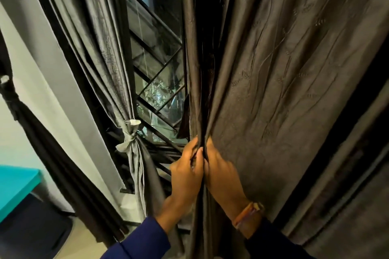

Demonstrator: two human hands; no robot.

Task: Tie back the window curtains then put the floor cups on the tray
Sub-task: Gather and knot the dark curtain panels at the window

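Window grille at centre, toward 12 o'clock: dark bars crossing on the diagonal, glass behind, pale glare near the top. Foliage shows dimly through the lower panes. Grey wall at 9 o'clock. Teal tabletop at 8 o'clock by the frame edge. Dark bag or bin below it, indistinct.

Pale wall at left, barred window dark outside, teal tabletop low left

Single head-worn wide-angle view, tilted, facing forward and slightly down, close up to the dark brown embroidered fabric curtain and black-barred glass window
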